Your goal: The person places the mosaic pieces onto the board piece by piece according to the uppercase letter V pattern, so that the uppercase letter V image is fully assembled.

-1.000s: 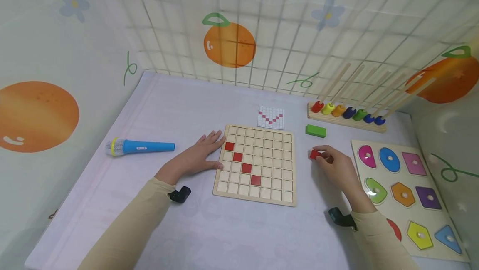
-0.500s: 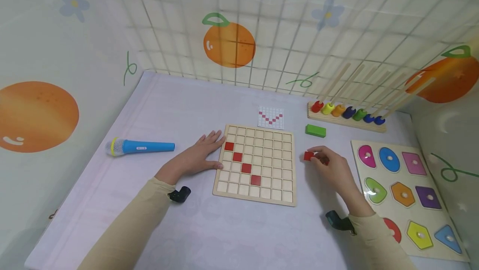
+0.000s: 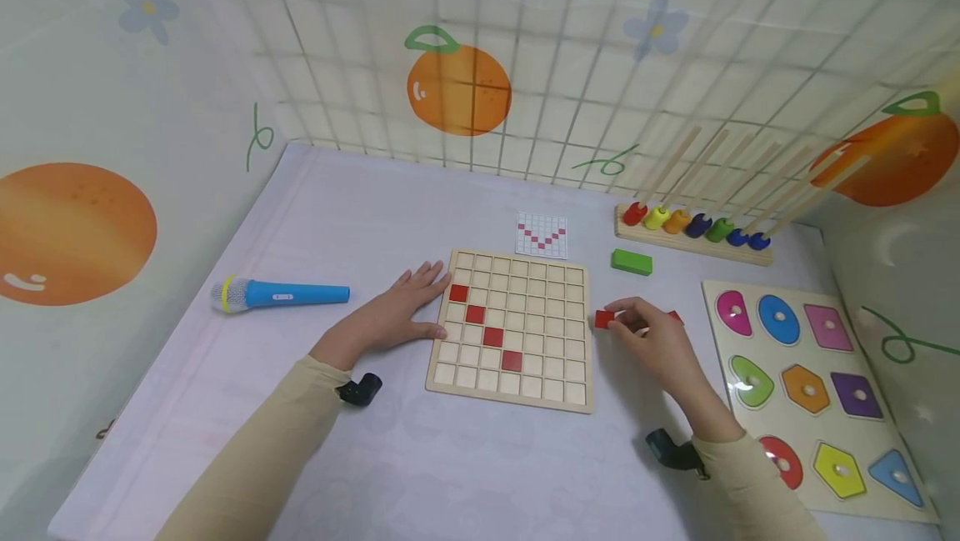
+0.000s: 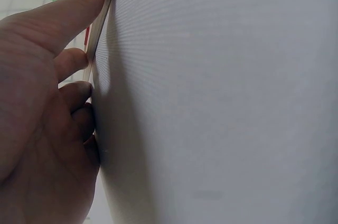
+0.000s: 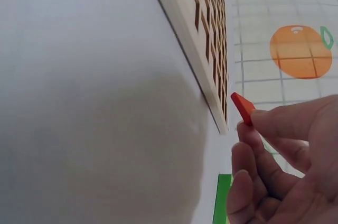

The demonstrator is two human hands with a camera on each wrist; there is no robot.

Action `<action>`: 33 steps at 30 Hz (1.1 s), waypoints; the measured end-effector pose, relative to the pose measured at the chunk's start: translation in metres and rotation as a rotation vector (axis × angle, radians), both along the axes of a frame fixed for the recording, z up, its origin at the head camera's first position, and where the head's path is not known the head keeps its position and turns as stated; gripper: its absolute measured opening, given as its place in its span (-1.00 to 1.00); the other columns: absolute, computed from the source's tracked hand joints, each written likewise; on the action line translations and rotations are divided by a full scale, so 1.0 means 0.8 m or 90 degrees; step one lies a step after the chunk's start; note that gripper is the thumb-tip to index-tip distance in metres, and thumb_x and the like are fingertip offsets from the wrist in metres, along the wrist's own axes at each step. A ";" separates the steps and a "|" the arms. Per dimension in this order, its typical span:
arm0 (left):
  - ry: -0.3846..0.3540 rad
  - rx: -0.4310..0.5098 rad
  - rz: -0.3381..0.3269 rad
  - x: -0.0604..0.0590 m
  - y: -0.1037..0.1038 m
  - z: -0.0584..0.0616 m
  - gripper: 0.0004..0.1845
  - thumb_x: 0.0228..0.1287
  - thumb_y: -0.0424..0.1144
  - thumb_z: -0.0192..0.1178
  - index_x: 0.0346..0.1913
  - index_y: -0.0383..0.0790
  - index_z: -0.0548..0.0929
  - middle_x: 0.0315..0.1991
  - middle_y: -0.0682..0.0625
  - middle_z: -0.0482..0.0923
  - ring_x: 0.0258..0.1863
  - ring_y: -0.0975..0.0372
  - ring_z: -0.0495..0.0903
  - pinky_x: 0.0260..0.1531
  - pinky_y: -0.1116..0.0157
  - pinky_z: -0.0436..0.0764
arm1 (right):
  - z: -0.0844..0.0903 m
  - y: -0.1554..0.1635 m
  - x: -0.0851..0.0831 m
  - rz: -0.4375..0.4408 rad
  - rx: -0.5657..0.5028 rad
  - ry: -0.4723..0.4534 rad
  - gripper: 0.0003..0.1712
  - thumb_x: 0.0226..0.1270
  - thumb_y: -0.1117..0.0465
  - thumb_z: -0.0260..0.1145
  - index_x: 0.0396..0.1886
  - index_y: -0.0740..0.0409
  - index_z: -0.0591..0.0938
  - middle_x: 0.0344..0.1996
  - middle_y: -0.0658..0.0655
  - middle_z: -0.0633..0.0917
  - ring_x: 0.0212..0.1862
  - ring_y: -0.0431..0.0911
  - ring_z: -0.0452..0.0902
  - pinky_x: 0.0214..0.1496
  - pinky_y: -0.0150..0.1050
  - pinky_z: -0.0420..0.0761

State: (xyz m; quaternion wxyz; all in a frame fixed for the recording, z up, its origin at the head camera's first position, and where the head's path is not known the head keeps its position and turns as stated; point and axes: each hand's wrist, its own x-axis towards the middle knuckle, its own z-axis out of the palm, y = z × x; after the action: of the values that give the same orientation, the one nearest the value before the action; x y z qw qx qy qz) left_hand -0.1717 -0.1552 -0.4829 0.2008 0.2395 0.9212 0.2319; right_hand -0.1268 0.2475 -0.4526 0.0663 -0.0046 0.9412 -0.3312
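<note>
right hand (image 3: 660, 345) fingers pinched on red tile (image 3: 603, 319); left hand (image 3: 393, 314) flat, fingers straight, against grid board (image 3: 555, 387)

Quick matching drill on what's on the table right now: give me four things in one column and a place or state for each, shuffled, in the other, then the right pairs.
Things:
1. red tile
2. green block
3. toy microphone
4. pattern card

Places or states:
A. lying left of the left hand
B. pinched in the right hand, just right of the grid board
C. flat on the table beyond the grid board's far edge
D. lying in front of the ring stacker

Pairs: 1-B, 2-D, 3-A, 4-C
</note>
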 end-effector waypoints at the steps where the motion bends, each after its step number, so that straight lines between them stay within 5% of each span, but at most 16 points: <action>1: 0.001 0.000 -0.001 0.000 0.000 0.000 0.03 0.32 0.21 0.29 0.65 -0.01 -0.05 0.67 0.01 -0.30 0.63 0.12 -0.36 0.61 0.12 -0.27 | 0.001 -0.002 0.001 0.000 0.000 -0.002 -0.68 0.44 0.19 0.36 0.14 0.13 0.65 -0.16 0.18 0.72 -0.13 0.04 0.59 -0.18 -0.27 0.65; 33: 0.007 0.004 -0.002 0.001 0.001 0.003 0.05 0.30 0.21 0.31 0.66 -0.05 -0.03 0.67 -0.03 -0.28 0.63 0.07 -0.35 0.61 0.07 -0.27 | -0.013 -0.054 0.018 0.069 -0.061 -0.036 -0.71 0.36 0.19 0.45 0.06 0.00 0.68 -0.29 0.01 0.68 -0.26 -0.07 0.57 -0.27 -0.34 0.67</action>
State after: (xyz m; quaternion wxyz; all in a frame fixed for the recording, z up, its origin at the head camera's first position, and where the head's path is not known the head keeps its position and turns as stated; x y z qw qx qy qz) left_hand -0.1709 -0.1546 -0.4807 0.1955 0.2427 0.9212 0.2331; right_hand -0.1124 0.2046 -0.4634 0.1100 -0.0492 0.9204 -0.3720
